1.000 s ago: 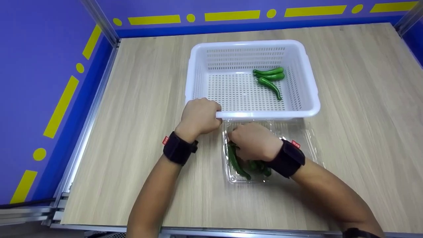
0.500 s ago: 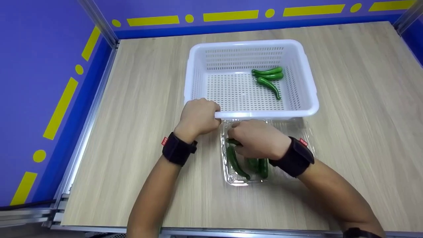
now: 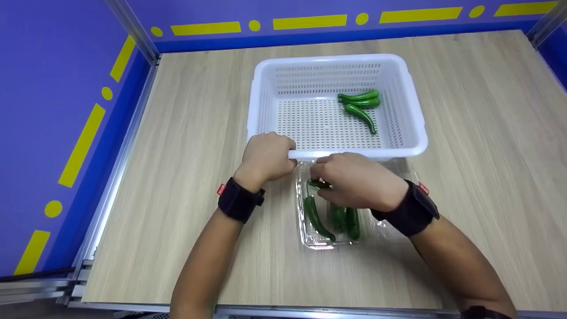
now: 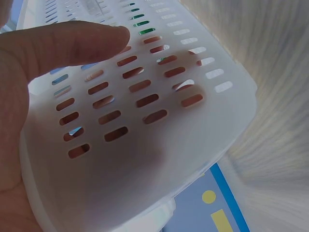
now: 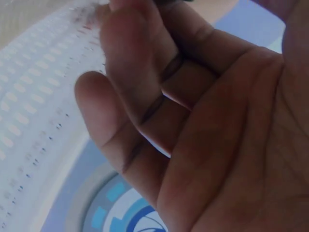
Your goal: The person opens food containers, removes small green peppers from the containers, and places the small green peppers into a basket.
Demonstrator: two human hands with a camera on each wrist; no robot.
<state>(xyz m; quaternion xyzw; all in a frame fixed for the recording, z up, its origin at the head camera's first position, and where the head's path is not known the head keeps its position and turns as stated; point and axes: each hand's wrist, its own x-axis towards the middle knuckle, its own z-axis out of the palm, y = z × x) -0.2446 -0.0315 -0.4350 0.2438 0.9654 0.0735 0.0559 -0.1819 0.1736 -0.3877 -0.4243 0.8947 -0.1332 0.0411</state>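
Note:
My left hand [image 3: 268,155] grips the near-left corner of a white perforated basket [image 3: 354,153]. In the left wrist view its thumb [image 4: 72,46] lies against the basket's slotted wall [image 4: 193,130]. With bent fingers, my right hand [image 3: 354,181] pinches a green chili pepper [image 3: 317,182], mostly hidden by the hand, over a clear plastic box [image 3: 316,246]. Inside that box lie a curved green chili pepper [image 3: 316,219] at the left and more green chili peppers [image 3: 352,223] to its right. The right wrist view shows the palm and curled fingers [image 5: 128,63].
Three green chili peppers [image 3: 361,110] rest at the right side of the basket floor. The box's clear lid [image 3: 394,232] spreads out to the right under my forearm. A wooden tabletop [image 3: 199,110] carries everything, with purple walls [image 3: 310,37] behind and at the left.
My right hand has moved up and to the right from deep in the box, bringing a chili pepper with it. More of the peppers below now shows. My left hand stays on the basket.

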